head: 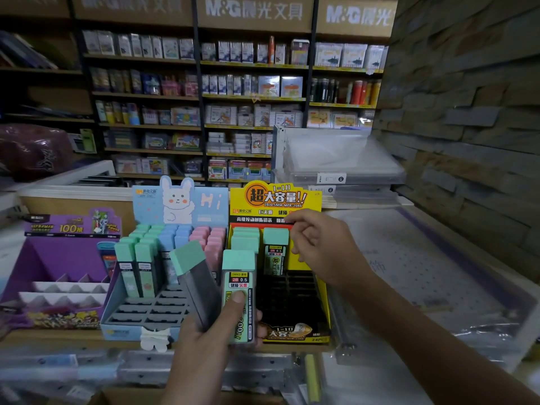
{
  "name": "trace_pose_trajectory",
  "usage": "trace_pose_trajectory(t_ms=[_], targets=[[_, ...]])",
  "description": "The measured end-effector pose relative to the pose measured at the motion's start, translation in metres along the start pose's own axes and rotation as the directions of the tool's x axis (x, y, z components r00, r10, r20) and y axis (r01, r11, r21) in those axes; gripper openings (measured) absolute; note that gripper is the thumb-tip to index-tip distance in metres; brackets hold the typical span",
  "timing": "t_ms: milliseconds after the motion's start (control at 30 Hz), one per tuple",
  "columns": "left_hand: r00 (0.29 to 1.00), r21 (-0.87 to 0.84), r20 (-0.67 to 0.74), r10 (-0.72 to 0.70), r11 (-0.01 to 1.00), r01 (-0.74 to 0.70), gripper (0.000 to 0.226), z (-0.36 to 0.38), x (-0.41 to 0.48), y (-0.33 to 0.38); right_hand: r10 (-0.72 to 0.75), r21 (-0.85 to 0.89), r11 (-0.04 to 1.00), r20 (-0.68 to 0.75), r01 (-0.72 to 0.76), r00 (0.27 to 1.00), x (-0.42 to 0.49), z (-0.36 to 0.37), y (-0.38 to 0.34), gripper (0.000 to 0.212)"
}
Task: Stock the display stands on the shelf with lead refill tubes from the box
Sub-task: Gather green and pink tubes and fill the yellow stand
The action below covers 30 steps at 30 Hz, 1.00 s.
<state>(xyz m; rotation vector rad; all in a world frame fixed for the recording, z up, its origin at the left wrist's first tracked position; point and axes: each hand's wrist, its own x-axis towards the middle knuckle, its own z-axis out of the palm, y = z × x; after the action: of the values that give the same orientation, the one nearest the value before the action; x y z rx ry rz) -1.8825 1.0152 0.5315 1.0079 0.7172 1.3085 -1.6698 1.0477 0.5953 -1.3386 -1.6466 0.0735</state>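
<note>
Left hand point(204, 331) curls its fingers round two mint-capped, dark-bodied lead refill tubes point(239, 276); right hand point(318, 247) fingers loosely curled, empty.

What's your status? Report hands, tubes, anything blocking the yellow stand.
Left hand grips two tubes. Right hand at the yellow stand, beside a slotted tube; grip unclear. Front slots empty, nothing in the way.

L hand point(201, 334) low, fingers + thumb round two tubes point(238, 285); R hand point(318, 249) higher, fingers loosely curled.
</note>
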Motion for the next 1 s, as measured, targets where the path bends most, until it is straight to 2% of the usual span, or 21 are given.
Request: trace_pose_trajectory(t_ms=[100,200,367,500,600,667,767,900,1000], targets=[[0.999,0.002,0.040,0.013,1.000,-0.013,0.027,0.003,0.001,0.000,0.083,0.246,0.966,0.010,-0.083,0.996,0.000,-0.004,-0.002,0.013],[0.997,0.021,0.068,0.027,0.999,-0.028,0.028,0.006,0.001,-0.001,0.065,0.368,0.925,0.087,-0.093,0.994,-0.002,-0.009,-0.005,0.011],[0.995,0.088,0.088,0.042,0.995,-0.050,0.030,0.009,0.001,0.000,0.006,0.370,0.926,0.202,-0.081,0.979,-0.006,-0.009,-0.010,0.016],[0.993,0.145,0.112,0.043,0.988,-0.059,0.028,0.013,0.001,0.004,-0.023,0.376,0.923,0.278,-0.087,0.960,-0.007,-0.008,-0.013,0.031],[0.991,0.181,0.130,0.020,0.983,-0.043,0.027,0.014,0.001,0.006,-0.002,0.375,0.919,0.307,-0.120,0.952,-0.007,-0.008,-0.014,0.027],[0.991,0.177,0.132,-0.009,0.984,-0.014,0.027,0.013,0.002,0.006,0.016,0.415,0.898,0.298,-0.144,0.955,-0.006,-0.010,-0.013,0.021],[0.994,0.058,0.096,-0.042,0.998,0.036,0.020,0.012,0.004,0.005,0.058,0.506,0.843,0.247,-0.180,0.967,-0.005,-0.015,-0.012,0.019],[0.997,0.006,0.070,-0.019,1.000,0.019,0.028,0.007,0.006,0.004,0.095,0.624,0.770,0.095,-0.134,0.991,-0.002,-0.018,-0.010,0.017],[0.999,0.021,0.043,-0.007,1.000,0.006,0.026,0.003,0.006,0.002,0.108,0.602,0.795,-0.025,-0.072,0.994,-0.001,-0.016,-0.008,0.014]])
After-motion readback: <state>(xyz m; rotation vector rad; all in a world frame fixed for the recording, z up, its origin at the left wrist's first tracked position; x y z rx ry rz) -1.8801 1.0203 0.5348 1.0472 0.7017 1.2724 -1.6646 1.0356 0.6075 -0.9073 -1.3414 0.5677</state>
